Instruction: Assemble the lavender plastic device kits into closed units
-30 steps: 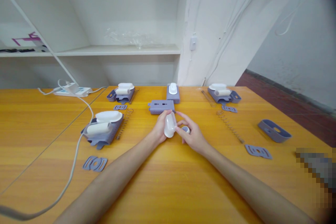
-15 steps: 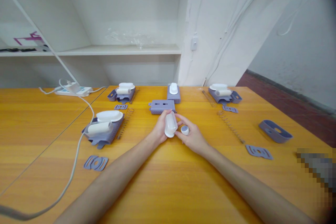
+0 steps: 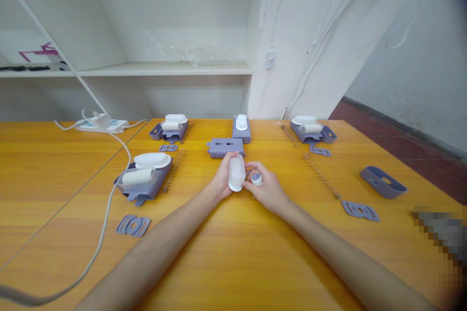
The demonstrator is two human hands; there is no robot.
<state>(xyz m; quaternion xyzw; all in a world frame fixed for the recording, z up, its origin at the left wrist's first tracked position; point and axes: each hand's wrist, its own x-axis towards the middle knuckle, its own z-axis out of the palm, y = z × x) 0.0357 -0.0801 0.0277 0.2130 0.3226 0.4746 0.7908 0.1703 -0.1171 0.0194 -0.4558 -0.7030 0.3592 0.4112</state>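
Note:
Near the middle of the table, my left hand (image 3: 222, 175) is closed around a white translucent oval container (image 3: 237, 173) with a flared white rim toward me. Beside it, my right hand (image 3: 268, 187) curls around a small white cylinder with a grey-purple end (image 3: 257, 179). My right thumb and a finger reach close to the container's right side; whether they touch it I cannot tell. Just beyond my hands lies a grey-purple perforated case (image 3: 226, 147) with dark slots in its top. Behind that, another grey-purple case (image 3: 246, 138) carries a white oval piece (image 3: 241, 123).
Sets of purple casings with white parts (image 3: 140, 182) stand left and at the back. Coil springs (image 3: 323, 177), flat purple plates (image 3: 360, 211) and an oval purple ring piece (image 3: 383, 182) lie right. A white cable (image 3: 109, 209) crosses the left side from a power strip (image 3: 105, 125).
Both hands stay almost in place. The small white cylinder and the container have shifted very slightly, and the right fingers have curled in a little.

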